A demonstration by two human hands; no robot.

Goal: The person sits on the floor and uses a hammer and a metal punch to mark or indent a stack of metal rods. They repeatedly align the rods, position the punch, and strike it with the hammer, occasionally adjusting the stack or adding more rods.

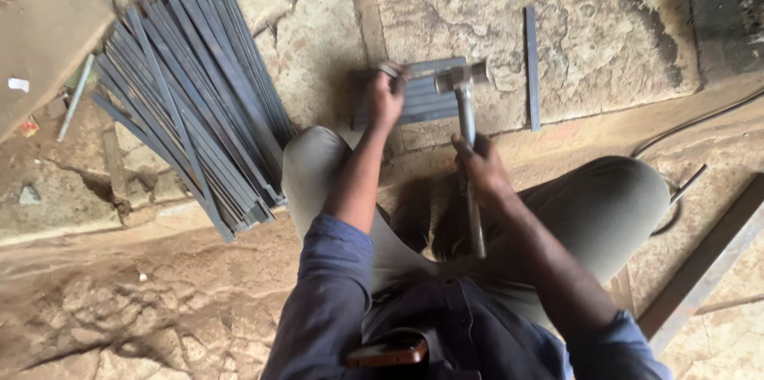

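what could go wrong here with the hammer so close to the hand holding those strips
1. The left hand grips the small stack of flat metal strips right beside the hammer head, so a slightly off blow could hit the fingers.
2. The stack lies on cracked, uneven stone floor, so the strips may bounce or shift.
3. The right hand holds the handle mid-shaft, which may lessen control.

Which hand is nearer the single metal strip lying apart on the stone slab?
Right. The right hand grips the hammer handle just below-left of the lone strip; the left hand holds the short strips, farther left.
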